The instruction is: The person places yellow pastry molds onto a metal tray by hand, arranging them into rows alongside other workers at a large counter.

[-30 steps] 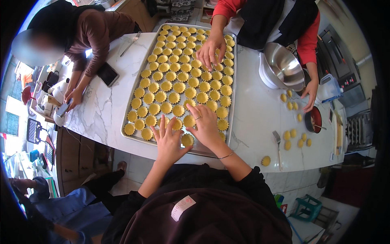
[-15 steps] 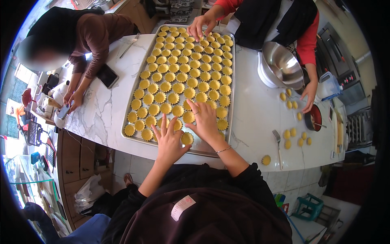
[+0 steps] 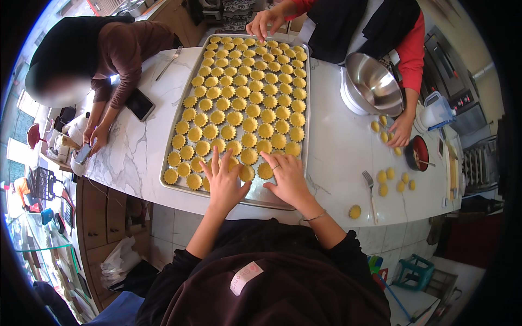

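Observation:
A large metal baking tray (image 3: 270, 199) lies on the table, covered with rows of yellow fluted tart shells (image 3: 234, 118). Over its near edge my left hand (image 3: 224, 182) has its fingers stretched and spread, with a tart shell (image 3: 246, 173) beside its index finger and thumb. My right hand (image 3: 289, 176) is just to the right, thumb and index finger apart on either side of another tart shell (image 3: 265, 171). Whether the fingertips touch that shell is hard to tell. A co-worker's hand (image 3: 264, 23) hovers above the tray's far edge.
Right of the tray are a steel bowl (image 3: 373, 84) on a white base, small yellow pieces near a co-worker's other hand (image 3: 402, 129), a red-lined bowl (image 3: 417, 153) and a fork (image 3: 370, 190). At left, another person handles a grey device (image 3: 83, 154) near a phone (image 3: 140, 104).
My right hand has moved right and nearer to me. My left hand stays about where it was. The co-worker's far-side hand has lifted off the shells; their other hand has shifted to the yellow pieces.

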Motion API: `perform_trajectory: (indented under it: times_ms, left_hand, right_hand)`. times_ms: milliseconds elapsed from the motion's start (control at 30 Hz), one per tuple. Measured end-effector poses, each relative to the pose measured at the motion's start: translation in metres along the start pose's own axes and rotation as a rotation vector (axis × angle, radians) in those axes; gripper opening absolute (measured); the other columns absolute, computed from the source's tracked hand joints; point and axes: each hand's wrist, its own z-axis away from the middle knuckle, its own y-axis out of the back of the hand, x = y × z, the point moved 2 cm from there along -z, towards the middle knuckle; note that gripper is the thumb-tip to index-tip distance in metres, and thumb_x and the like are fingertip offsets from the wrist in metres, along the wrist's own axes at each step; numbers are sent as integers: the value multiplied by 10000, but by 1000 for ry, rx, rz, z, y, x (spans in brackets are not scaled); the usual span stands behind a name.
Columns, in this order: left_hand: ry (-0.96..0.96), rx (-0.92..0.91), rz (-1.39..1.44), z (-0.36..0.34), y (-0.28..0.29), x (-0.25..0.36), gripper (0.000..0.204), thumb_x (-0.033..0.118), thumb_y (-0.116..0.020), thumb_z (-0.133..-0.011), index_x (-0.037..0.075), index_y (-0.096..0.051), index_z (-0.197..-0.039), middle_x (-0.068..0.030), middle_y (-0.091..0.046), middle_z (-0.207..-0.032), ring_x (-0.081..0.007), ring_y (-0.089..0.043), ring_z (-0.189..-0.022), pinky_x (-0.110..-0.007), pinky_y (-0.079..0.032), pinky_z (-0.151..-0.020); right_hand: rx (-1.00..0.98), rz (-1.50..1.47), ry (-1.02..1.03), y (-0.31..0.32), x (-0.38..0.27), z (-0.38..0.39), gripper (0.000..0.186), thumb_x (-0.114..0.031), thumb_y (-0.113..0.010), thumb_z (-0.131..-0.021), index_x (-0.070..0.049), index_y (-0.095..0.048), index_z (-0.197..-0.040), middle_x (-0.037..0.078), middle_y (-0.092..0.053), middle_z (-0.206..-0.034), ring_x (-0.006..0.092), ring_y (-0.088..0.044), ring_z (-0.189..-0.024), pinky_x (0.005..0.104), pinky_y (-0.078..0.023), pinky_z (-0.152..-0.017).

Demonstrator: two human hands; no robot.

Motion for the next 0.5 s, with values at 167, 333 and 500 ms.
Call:
perform_trajectory:
  times_ms: [167, 333, 500]
  left_hand:
    - [4, 28, 6, 4, -3, -3, 430, 336, -777, -625, 143, -671, -994, -107, -397, -1345, -383, -155, -1375, -702, -89, -1017]
    - [11, 31, 28, 7, 0, -2, 444, 342, -773, -642, 145, -658, -1023, -112, -400, -1334, -388, -165, -1370, -704, -101, -1009]
    - [-9, 49, 67, 9, 0, 4, 420, 322, -768, -662, 148, -649, -1026, -106, -409, -1324, -385, -175, -1368, -686, -85, -1024]
  right_hand:
    - [23, 7, 13, -11, 3, -5, 828, -213, -804, -615, -170, -410, -1343, 38, -541, -1086, 246, -487, -1010, 395, -363, -837]
    - [53, -41, 35, -14, 6, -14, 860, -256, -808, -595, -164, -412, -1353, 35, -538, -1038, 242, -485, -983, 391, -360, -800]
    - [123, -29, 56, -12, 11, -22, 843, -318, -802, -597, -164, -427, -1336, 47, -532, -1010, 246, -483, -954, 386, -364, -803]
